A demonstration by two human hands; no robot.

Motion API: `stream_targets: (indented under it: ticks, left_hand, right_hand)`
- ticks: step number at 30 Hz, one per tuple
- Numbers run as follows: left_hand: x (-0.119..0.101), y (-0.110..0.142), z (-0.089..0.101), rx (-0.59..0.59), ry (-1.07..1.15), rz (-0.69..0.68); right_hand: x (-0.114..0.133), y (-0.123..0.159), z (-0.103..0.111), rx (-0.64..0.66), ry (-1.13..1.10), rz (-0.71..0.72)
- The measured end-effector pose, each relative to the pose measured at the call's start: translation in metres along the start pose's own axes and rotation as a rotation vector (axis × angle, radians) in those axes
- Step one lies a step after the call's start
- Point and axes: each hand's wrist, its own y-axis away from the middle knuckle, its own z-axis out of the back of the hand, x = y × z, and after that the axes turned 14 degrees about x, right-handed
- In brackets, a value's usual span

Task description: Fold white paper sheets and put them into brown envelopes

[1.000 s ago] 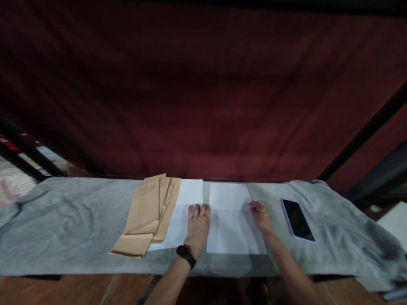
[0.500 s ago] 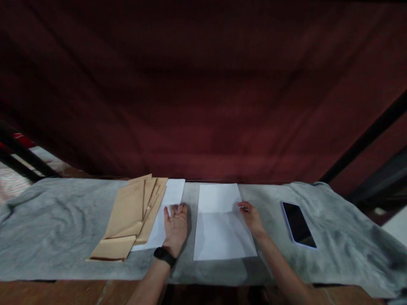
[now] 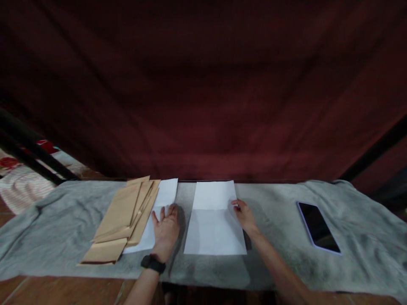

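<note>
A white sheet of paper (image 3: 213, 220) with a crease across it lies flat on the grey cloth (image 3: 63, 220). My right hand (image 3: 243, 216) rests on the sheet's right edge, fingers curled at the crease. My left hand (image 3: 165, 231) lies flat and open, fingers spread, on the right edge of a second white sheet (image 3: 159, 216). That second sheet is partly covered by a fanned pile of several brown envelopes (image 3: 122, 220). A black band sits on my left wrist.
A dark phone (image 3: 319, 233) lies face up on the cloth at the right. A dark red curtain hangs right behind the table. A wooden edge (image 3: 57, 292) shows along the front. Black bars and patterned fabric stand at far left.
My left hand slid left off the creased sheet onto the second sheet beside the envelopes, and its fingers spread. A gap opened between the two sheets. The right hand kept its place on the sheet's edge.
</note>
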Motion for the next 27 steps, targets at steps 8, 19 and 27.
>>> stream_targets:
  ticks: [8, 19, 27]
  left_hand:
    - [-0.084, 0.011, -0.025, 0.008, 0.209, -0.312]
    - [-0.115, 0.009, -0.034, 0.079, 0.221, -0.369]
    - [-0.102, 0.004, -0.043, -0.020, 0.211, -0.256]
  right_hand:
    - [0.019, 0.011, -0.002, 0.002, 0.121, 0.028]
    - [0.052, 0.034, -0.065, 0.194, 0.358, 0.283]
    - [0.027, 0.039, -0.042, 0.110, 0.558, 0.240]
